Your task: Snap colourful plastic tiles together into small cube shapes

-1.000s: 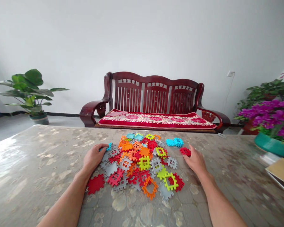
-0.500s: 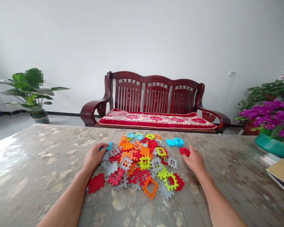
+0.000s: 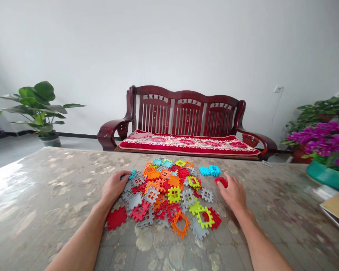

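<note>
The pile (image 3: pixel 174 181) could be scattered if nudged by the left hand (image 3: pixel 114 186) or right hand (image 3: pixel 234 192), half-curled at a blue tile (image 3: pixel 132 174) and red tile (image 3: pixel 220 181), grips unclear.

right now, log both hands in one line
left hand: touching blue toothed plastic tile | right hand: touching red toothed plastic tile | multicoloured tile pile: between

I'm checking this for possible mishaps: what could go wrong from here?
The left hand touches a bright-blue toothed plastic tile at the edge of an overlapping heap of multicoloured toothed plastic tiles; moving it might drag neighbours along. The right hand partly covers a red toothed plastic tile, so a poor grip could go unnoticed.
</note>
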Demonstrator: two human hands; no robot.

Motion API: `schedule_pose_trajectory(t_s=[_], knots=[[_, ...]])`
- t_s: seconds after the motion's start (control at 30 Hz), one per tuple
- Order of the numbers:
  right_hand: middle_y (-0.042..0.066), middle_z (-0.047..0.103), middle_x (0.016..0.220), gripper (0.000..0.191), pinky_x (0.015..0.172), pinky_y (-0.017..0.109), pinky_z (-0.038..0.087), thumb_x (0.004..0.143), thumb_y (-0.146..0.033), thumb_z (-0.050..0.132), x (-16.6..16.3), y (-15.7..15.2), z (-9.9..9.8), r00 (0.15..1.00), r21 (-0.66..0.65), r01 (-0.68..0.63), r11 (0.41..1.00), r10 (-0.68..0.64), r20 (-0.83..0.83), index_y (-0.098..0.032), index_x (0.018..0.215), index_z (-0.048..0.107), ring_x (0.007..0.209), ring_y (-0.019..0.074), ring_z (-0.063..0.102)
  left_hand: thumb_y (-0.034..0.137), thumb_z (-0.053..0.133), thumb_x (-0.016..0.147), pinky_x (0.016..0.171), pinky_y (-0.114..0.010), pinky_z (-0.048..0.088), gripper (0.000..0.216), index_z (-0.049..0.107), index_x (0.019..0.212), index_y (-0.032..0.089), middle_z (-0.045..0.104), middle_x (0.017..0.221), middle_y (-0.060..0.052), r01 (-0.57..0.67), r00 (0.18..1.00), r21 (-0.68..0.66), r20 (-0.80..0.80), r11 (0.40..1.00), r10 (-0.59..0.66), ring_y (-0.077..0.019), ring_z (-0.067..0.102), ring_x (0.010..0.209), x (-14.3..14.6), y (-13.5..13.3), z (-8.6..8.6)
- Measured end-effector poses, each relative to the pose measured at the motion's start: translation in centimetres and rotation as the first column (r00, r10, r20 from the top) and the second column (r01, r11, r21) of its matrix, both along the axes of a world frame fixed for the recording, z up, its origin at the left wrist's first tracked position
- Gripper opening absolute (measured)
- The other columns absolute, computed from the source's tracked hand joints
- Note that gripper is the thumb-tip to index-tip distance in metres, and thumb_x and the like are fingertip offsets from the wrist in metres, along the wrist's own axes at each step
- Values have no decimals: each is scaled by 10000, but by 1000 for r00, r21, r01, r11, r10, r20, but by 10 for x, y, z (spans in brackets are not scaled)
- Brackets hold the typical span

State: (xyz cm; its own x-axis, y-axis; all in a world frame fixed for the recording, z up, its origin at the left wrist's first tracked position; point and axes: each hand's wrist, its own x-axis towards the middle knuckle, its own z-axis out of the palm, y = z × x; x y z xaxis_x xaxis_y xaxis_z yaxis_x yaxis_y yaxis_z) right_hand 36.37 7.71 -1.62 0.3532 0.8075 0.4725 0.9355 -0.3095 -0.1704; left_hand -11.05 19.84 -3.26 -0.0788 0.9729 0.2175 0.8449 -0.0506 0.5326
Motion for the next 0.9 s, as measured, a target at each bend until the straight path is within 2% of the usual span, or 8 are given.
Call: schedule_pose_trajectory(t_s=[0.13,0.23,0.3,0.4,0.63,0.77,0.9], knots=[[90,699,1115,338,931,391,447,881,-312,494,-23,1,3,963,128,-263,956,268,-25,-200,1151,665,1024,249,605,332,484,859,889,-270,484,296,729,1014,275,738,1102,-8,2,1000,-3,4,1000,-2,-198,662,1014,1,-1,2],[82,685,1182,343,995,391,437,862,-288,520,-42,2,2,903,130,-408,904,420,-90,-199,1160,665,1094,236,594,331,476,862,877,-278,488,303,731,1013,270,737,1101,-16,2,1000,-7,10,1000,-2,-206,664,1013,2,-2,3],[73,667,1234,370,1039,399,418,841,-267,544,-53,2,2,871,103,-463,880,474,-132,-206,1190,652,1149,231,577,331,475,862,875,-280,488,299,732,1003,271,736,1103,-17,1,1000,-9,12,1000,-1,-207,665,1013,2,-2,4],[75,643,1290,446,1059,416,410,809,-247,579,-63,1,2,857,45,-483,875,482,-182,-210,1251,621,1190,239,563,330,486,860,880,-276,487,283,733,987,276,740,1091,-9,-2,1000,-6,18,1000,2,-201,663,1007,3,-3,5],[102,650,1277,545,1010,417,448,802,-290,635,-72,9,-1,895,-40,-412,910,397,-202,-201,1335,560,1154,265,595,337,479,860,903,-282,485,292,730,994,275,734,1101,-9,1,1000,-1,18,1000,-1,-205,661,1013,4,-4,4],[85,667,1250,510,1004,414,456,810,-284,627,-72,12,-3,893,-17,-407,913,394,-216,-214,1313,572,1132,259,611,342,477,865,901,-281,483,291,726,1003,279,730,1116,-8,-3,1000,-6,11,1000,3,-202,659,1018,3,-3,4],[84,664,1245,496,1029,420,448,810,-261,606,-71,10,-3,883,62,-415,908,418,-212,-210,1302,576,1156,252,598,345,475,870,911,-279,479,294,722,1013,277,730,1114,-7,5,1000,-13,13,1000,-4,-201,658,1025,3,-3,3]])
